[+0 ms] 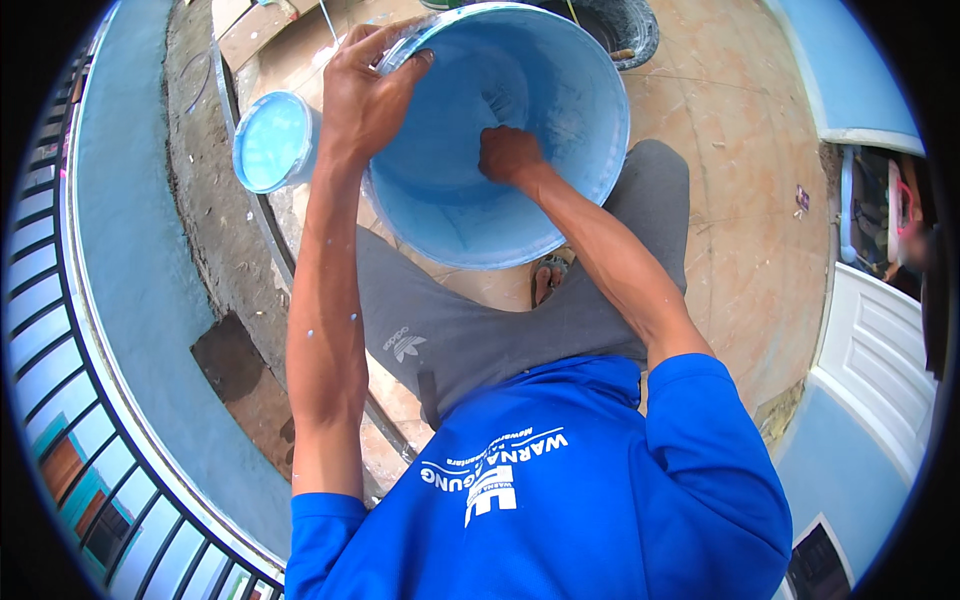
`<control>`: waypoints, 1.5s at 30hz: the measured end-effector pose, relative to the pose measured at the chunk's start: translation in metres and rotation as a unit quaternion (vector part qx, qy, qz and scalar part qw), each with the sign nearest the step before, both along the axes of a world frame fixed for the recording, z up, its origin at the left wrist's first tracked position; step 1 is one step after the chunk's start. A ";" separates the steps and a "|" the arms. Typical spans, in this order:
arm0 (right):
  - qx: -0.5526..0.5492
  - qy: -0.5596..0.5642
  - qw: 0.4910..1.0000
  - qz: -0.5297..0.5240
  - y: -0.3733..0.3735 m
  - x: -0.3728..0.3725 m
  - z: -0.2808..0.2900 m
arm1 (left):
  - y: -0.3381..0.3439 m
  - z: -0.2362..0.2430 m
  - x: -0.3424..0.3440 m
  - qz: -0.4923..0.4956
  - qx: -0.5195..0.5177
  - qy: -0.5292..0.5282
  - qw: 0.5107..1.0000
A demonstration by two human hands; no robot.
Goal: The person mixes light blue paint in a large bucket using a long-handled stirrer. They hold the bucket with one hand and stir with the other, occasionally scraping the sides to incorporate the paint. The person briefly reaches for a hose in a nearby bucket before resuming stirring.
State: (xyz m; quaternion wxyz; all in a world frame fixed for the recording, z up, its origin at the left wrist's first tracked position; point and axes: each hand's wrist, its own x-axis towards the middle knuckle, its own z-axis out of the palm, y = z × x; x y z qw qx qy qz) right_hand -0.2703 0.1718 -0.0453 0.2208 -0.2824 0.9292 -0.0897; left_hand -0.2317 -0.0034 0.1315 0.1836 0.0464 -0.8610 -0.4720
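Note:
A large bucket (590, 190), its inside coated with light blue paint, is tipped with its mouth toward me between my knees. My left hand (372, 95) grips its rim at the upper left, thumb inside the wall and fingers outside. Deep in the bucket is my right hand (508, 155), closed into a fist near the inner wall. Just beyond the knuckles shows a pale, crumpled-looking patch; whether it is something held or paint on the bucket, I cannot tell. A smaller pail (272, 142) of light blue paint stands left of my left wrist.
Behind the bucket sits a dark, paint-smeared tub (630, 30) with a handle resting in it. Tan floor tiles (750, 250) spread to the right. On the left run a dirt strip (215, 220), a low blue wall (130, 200) and black railings (60, 380). A white door (875, 330) stands at right.

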 end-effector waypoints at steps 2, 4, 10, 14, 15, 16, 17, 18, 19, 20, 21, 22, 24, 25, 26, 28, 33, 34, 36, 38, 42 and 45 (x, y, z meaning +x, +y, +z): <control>-0.023 -0.062 0.998 -0.023 -0.004 0.009 -0.002 | -0.001 0.001 -0.003 -0.012 -0.016 0.001 1.000; -0.048 -0.122 0.991 -0.024 -0.011 0.017 -0.008 | -0.001 0.002 -0.005 -0.022 -0.021 0.000 1.000; -0.183 -0.149 0.971 0.031 -0.041 0.005 0.013 | -0.016 -0.001 -0.011 -0.043 -0.030 0.020 0.998; -0.140 -0.004 0.982 0.123 -0.061 -0.050 0.051 | -0.017 0.012 -0.015 -0.063 0.007 0.006 0.998; -0.120 0.045 0.981 0.146 -0.075 -0.054 0.067 | -0.017 0.021 -0.006 -0.056 0.047 -0.019 0.997; -0.072 0.082 0.985 0.136 -0.064 -0.070 0.074 | -0.014 0.010 -0.018 -0.078 0.049 -0.018 0.996; -0.035 0.118 0.983 0.134 -0.058 -0.081 0.077 | -0.006 0.013 -0.016 -0.075 0.020 -0.002 0.997; -0.048 0.151 0.975 0.154 -0.049 -0.083 0.076 | 0.007 0.018 -0.010 -0.071 -0.010 0.012 0.997; -0.062 0.186 0.965 0.174 -0.037 -0.081 0.077 | 0.005 0.019 -0.014 -0.069 -0.013 -0.009 0.997; -0.079 0.220 0.952 0.199 -0.030 -0.079 0.077 | 0.001 0.021 -0.017 -0.062 -0.017 -0.032 0.997; -0.080 0.246 0.944 0.206 -0.024 -0.074 0.073 | -0.002 0.021 -0.019 -0.056 -0.020 -0.057 0.997; -0.082 0.273 0.936 0.207 -0.016 -0.069 0.064 | 0.000 0.021 -0.019 -0.056 -0.036 -0.059 0.996; -0.056 0.326 0.921 0.205 -0.002 -0.063 0.041 | 0.006 0.024 -0.009 -0.060 -0.063 -0.050 0.995; -0.021 0.355 0.914 0.195 0.012 -0.065 0.024 | 0.014 0.023 -0.006 -0.073 -0.071 -0.033 0.994; 0.000 0.383 0.903 0.194 0.010 -0.064 0.022 | 0.013 0.025 -0.002 -0.066 -0.077 -0.030 0.994; 0.028 0.370 0.912 0.172 0.009 -0.056 0.025 | 0.009 0.014 -0.001 -0.054 -0.071 -0.038 0.995; 0.072 0.395 0.899 0.178 0.019 -0.053 0.007 | 0.012 0.016 0.000 -0.031 -0.069 -0.066 0.995; 0.106 0.332 0.920 0.179 0.015 -0.043 0.010 | 0.013 0.018 0.005 0.003 -0.087 -0.093 0.992; 0.106 0.256 0.942 0.188 0.012 -0.025 0.006 | 0.009 0.005 0.011 0.000 -0.090 0.008 0.996; 0.047 0.236 0.950 0.200 0.012 -0.012 -0.007 | 0.003 -0.001 0.013 -0.008 -0.082 0.055 0.995; 0.081 0.095 0.976 0.177 -0.005 0.011 0.014 | -0.007 -0.003 0.018 -0.018 -0.048 0.037 0.998; 0.044 0.005 0.991 0.127 -0.027 0.024 0.020 | -0.014 -0.010 0.020 -0.006 -0.057 0.065 0.996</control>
